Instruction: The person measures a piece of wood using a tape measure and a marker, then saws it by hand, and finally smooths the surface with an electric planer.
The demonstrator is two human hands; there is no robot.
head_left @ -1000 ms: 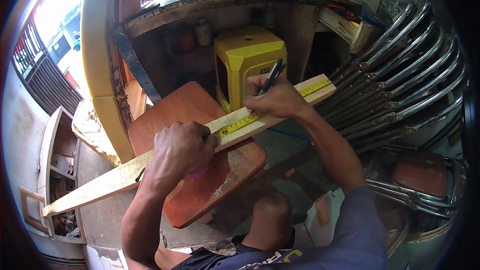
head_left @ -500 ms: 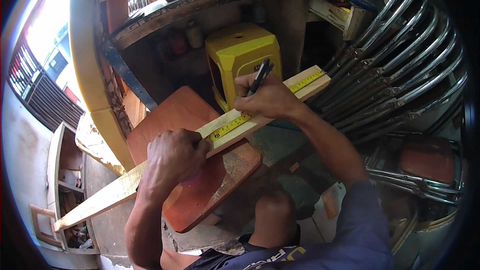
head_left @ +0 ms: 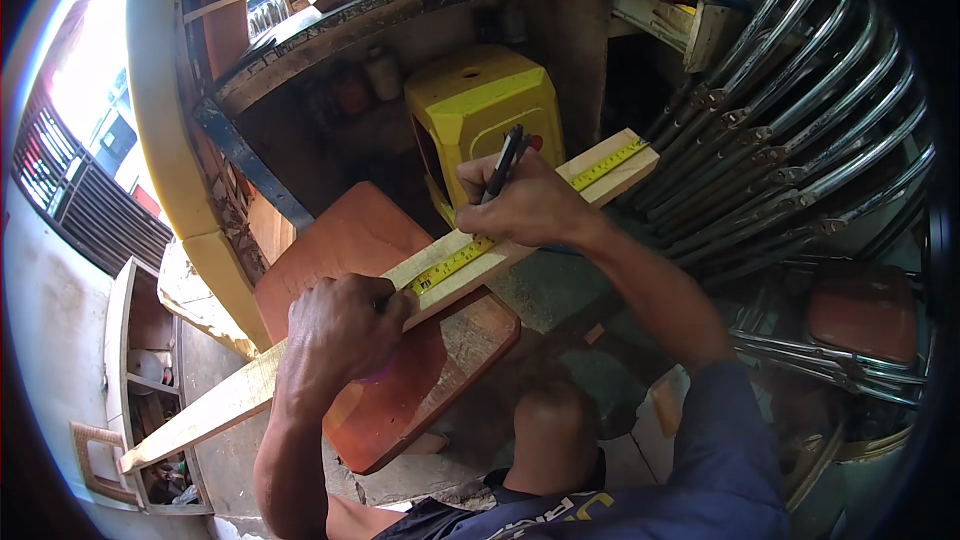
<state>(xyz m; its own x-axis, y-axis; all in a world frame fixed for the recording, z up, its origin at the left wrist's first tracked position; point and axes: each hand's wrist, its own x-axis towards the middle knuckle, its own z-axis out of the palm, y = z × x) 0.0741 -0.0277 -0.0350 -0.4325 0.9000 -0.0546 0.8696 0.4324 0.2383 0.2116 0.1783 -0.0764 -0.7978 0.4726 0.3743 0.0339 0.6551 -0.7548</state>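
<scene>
A long pale wooden plank (head_left: 225,398) slants from lower left to upper right across a reddish-brown stool seat (head_left: 445,370). Along its upper face lies a yellow tape measure (head_left: 450,264), its blade stretched nearly to the plank's far right end. My left hand (head_left: 345,325) is closed over the plank and the near end of the tape; the tape's case is hidden beneath it. In my right hand (head_left: 525,198) a black pen (head_left: 503,165) is held slanting, top end up. That hand rests on the plank over the middle of the tape, and its fingers hide the pen's tip.
A yellow plastic stool (head_left: 485,90) stands beyond the plank, under a worn workbench (head_left: 420,5). Stacked chrome chair frames (head_left: 790,130) crowd the right side, close to the plank's end. At left are a yellow post (head_left: 160,90) and a low open cabinet (head_left: 125,340).
My right hand with the pen has shifted slightly left and down along the tape. The view has moved a little; my left hand keeps its hold on the plank and tape.
</scene>
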